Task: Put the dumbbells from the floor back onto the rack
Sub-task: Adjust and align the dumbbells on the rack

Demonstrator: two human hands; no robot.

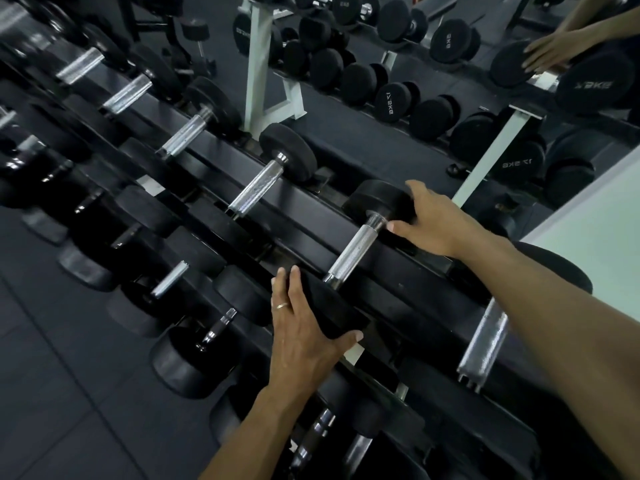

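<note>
We see both bare forearms reaching forward and up from the lower edge of the view. Our left hand (pixel 304 327) lies flat, fingers straight and close together, thumb spread out to the right; a ring (pixel 281 305) sits on one finger. Our right hand (pixel 434 223) is extended farther ahead, wrist bent a little, fingers straight and pressed forward, thumb pointing left. The right forearm crosses the frame from the lower right corner.

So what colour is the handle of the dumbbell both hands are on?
Shiny silver handle, black ends; head view.
</note>
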